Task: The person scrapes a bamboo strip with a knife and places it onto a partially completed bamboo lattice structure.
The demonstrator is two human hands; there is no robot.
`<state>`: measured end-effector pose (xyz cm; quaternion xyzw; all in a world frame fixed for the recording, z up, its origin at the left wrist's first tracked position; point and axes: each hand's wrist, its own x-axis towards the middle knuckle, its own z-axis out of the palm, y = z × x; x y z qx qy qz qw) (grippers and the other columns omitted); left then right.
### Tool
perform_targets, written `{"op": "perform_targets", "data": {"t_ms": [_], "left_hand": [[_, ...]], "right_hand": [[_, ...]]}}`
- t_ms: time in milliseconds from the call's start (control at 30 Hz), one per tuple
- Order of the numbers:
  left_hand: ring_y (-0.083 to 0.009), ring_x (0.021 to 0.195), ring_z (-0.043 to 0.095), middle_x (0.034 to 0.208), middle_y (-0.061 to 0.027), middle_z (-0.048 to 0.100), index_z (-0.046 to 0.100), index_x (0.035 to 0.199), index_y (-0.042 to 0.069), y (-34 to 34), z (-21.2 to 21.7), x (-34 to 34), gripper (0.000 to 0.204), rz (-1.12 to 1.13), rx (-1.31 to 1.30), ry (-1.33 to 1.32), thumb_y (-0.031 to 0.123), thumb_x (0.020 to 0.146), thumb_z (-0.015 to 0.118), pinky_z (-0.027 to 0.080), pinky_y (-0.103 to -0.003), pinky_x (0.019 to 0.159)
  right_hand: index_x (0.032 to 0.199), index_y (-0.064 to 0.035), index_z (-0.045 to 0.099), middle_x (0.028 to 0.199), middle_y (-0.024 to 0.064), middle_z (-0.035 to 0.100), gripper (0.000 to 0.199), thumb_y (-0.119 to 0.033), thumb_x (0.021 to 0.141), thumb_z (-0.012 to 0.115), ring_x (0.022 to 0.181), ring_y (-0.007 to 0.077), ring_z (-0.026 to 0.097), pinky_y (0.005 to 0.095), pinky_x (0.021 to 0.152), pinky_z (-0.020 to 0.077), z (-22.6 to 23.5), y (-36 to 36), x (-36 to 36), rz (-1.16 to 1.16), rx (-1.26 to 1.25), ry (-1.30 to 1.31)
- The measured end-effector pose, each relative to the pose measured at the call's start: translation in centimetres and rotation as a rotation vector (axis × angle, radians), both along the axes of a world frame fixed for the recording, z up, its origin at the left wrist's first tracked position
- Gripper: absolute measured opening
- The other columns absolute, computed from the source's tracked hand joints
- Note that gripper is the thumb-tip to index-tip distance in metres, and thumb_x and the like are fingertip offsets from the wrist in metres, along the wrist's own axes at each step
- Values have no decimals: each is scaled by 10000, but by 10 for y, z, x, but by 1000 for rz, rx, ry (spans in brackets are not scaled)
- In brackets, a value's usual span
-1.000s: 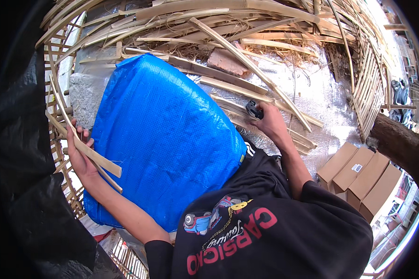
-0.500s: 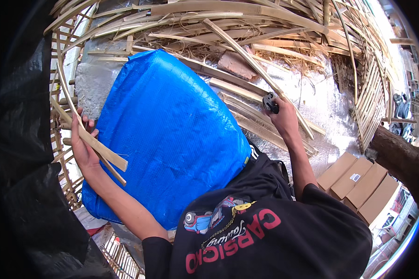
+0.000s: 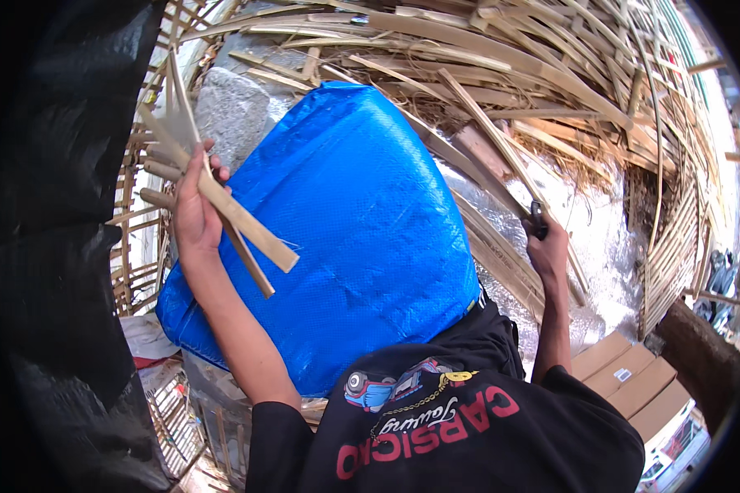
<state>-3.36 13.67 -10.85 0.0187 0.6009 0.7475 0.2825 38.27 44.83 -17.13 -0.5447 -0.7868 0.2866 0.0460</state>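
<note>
My left hand (image 3: pixel 197 201) is closed around thin bamboo strips (image 3: pixel 251 226). They cross in the grip, and their lower ends stick out over a blue woven plastic sheet (image 3: pixel 345 214). The sheet is spread across my lap. On the right, my right hand (image 3: pixel 548 246) is wrapped round a dark tool (image 3: pixel 538 220) with a black grip; its kind is mostly hidden by the fingers. A long grey, blade-like strip (image 3: pixel 469 168) runs up and left from that hand, and whether it joins the tool I cannot tell.
Bamboo strips (image 3: pixel 501 49) are heaped along the far side. A reddish brick (image 3: pixel 481 149) lies near the right hand, and a grey stone block (image 3: pixel 232 111) stands beyond the left. Cardboard boxes (image 3: pixel 625 374) and a log (image 3: pixel 699 353) are at right; black sheeting (image 3: pixel 66 246) hangs at left.
The whole view has shifted, so the sheet and bamboo heap sit farther right. My right hand has turned and now sits lower in the picture. The left still grips the strips.
</note>
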Motion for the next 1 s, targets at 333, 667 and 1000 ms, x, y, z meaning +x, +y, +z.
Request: {"op": "perform_targets", "data": {"t_ms": [333, 667, 1000], "left_hand": [[-81, 723, 527, 833, 22, 531, 563, 1251, 40, 7, 8, 6, 376, 65, 32, 61, 317, 998, 583, 424, -209, 621], [-82, 664, 576, 802, 11, 591, 663, 1054, 57, 3, -13, -1, 278, 40, -82, 17, 307, 932, 675, 458, -234, 569], [-93, 767, 603, 869, -3, 622, 601, 1275, 31, -3, 13, 8, 430, -172, 173, 206, 246, 917, 700, 491, -241, 653]], "right_hand": [[1019, -70, 630, 752, -25, 628, 219, -223, 900, 733, 515, 23, 459, 195, 428, 308, 117, 24, -46, -15, -534, 595], [1007, -70, 575, 735, 28, 527, 227, -259, 929, 674, 650, 81, 471, 186, 431, 373, 140, 16, -117, 281, -1059, 1082], [1090, -55, 516, 746, 1, 531, 335, -183, 854, 716, 723, 152, 439, 251, 472, 426, 121, -2, -140, 549, -1448, 1329]]}}
